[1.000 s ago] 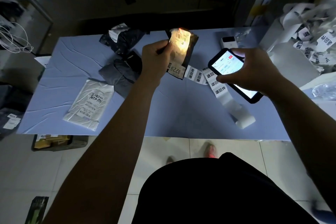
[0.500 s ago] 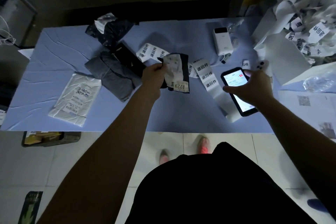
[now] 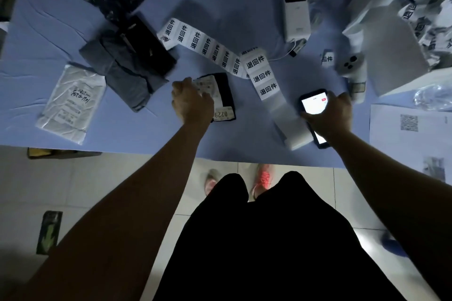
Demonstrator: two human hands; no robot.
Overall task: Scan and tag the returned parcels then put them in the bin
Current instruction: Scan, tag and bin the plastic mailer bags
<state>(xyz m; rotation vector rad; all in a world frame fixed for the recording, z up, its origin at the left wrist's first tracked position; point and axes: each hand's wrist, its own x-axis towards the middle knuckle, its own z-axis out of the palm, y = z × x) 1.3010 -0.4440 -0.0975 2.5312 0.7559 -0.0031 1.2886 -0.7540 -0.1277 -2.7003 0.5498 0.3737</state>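
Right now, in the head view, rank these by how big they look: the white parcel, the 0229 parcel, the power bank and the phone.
1. white parcel
2. 0229 parcel, partly under the left hand
3. power bank and phone: these look alike, and the right hand covers part of the phone, so I won't rank them.

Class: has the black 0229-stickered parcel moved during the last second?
Yes: the black parcel came down from mid-air onto the blue table, left of the white label strip.

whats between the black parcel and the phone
In the head view, the strip of return labels lies between the black parcel and the phone, running down to its roll.
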